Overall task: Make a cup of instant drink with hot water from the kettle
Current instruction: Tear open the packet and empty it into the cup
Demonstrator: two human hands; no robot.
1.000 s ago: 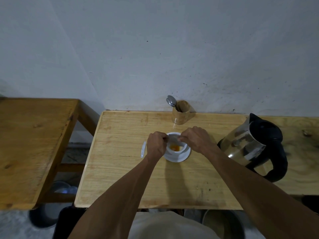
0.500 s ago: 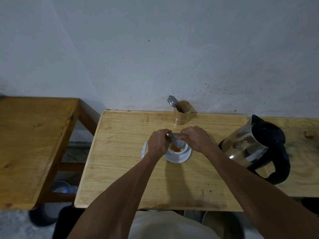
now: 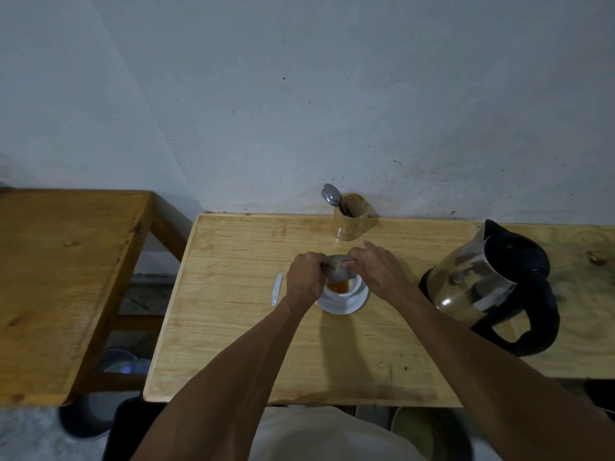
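Emptying the sachet [image 3: 336,263] is the step in hand. Both hands, left [image 3: 304,279] and right [image 3: 377,272], pinch it at frame centre, directly above the cup [image 3: 342,287] on its saucer [image 3: 346,304]. Keep the torn end low over the rim and tap until no powder remains. Orange-brown contents show in the cup. The kettle [image 3: 492,287] stands on the counter [image 3: 233,327] at right, its handle toward the person; the spoon [image 3: 331,194] waits in the holder [image 3: 352,216] behind. The sachet's opening and the fingertips are hidden. A thin white strip [image 3: 276,290] left of the cup cannot be identified.
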